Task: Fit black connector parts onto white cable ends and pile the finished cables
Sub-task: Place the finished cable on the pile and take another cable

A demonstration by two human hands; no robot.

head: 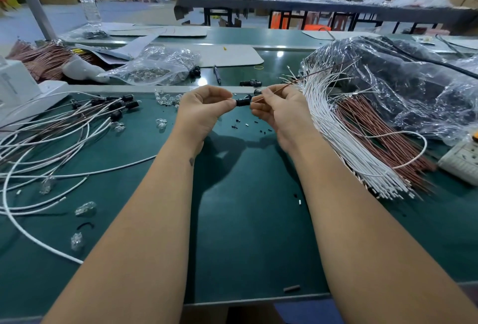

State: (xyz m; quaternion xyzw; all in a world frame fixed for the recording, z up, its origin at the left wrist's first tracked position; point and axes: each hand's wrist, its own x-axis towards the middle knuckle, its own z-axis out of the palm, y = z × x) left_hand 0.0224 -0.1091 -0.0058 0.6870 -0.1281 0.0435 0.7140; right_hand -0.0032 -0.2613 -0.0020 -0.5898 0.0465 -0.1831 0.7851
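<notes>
We see two bare forearms with no sleeves, gloves, watch or rings. On the left hand (200, 110) side, a small dark mark (191, 161) sits just below the wrist. The right hand (280, 114) shows short, unpainted nails.

Matt green bench (232, 220) surface; smooth white plastic-coated cables (336, 137); a matt black plastic connector (243, 102); glossy, crinkled clear plastic bags (403, 83); a transparent plastic bottle (89, 0).

head-worn camera looks forward and down, close over the bench (232, 220).
</notes>
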